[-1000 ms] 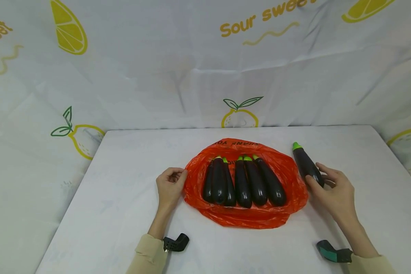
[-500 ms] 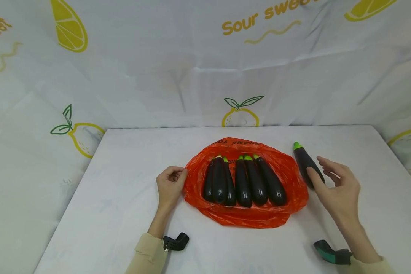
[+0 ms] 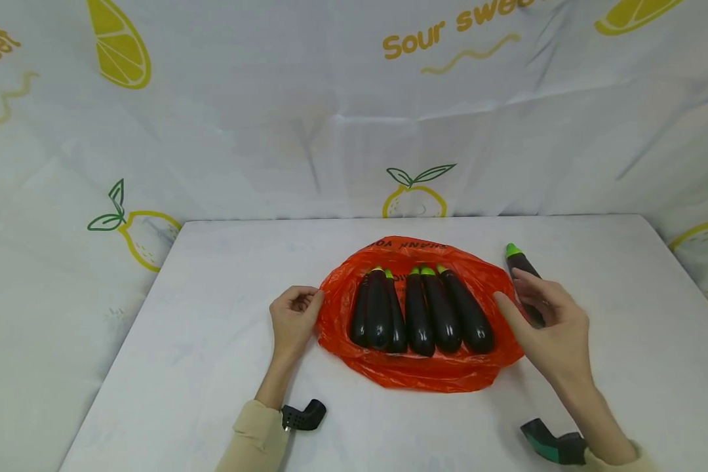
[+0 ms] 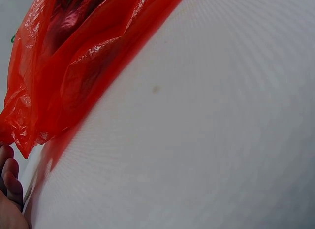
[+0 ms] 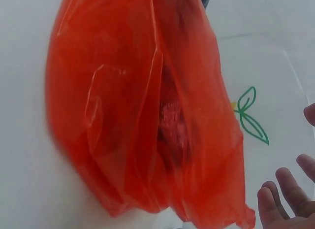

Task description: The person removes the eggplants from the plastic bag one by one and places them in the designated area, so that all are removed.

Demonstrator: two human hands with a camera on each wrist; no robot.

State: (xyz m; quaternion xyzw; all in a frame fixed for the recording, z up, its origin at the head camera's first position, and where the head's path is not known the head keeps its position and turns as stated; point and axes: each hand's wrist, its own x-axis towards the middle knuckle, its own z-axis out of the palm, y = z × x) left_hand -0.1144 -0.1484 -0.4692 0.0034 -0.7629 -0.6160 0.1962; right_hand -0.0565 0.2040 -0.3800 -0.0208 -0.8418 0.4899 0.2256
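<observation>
A red plastic bag (image 3: 413, 379) lies spread with its mouth up, holding several dark purple eggplants (image 3: 445, 314) side by side. My left hand (image 3: 292, 321) pinches the bag's left edge between thumb and fingers. In the left wrist view its curled fingers (image 4: 12, 176) meet a corner of the bag (image 4: 93, 56). On the right, my right hand (image 3: 554, 331) hovers at the bag's right rim, thumb and fingers apart, holding nothing. Behind that hand, a single eggplant (image 3: 523, 261) with a green cap lies beside the bag, its lower part mostly covered. The right wrist view shows spread fingers (image 5: 290, 192) near the bag.
The white table (image 3: 212, 367) extends around the bag on both sides and in front. A white cloth backdrop (image 3: 259, 151) with lemon prints rises from its far edge. Black camera mounts (image 3: 304, 415) sit on both wrists.
My right hand has let go of the single eggplant beside the bag and moved left to the bag's right rim. My left hand keeps its pinch on the left edge.
</observation>
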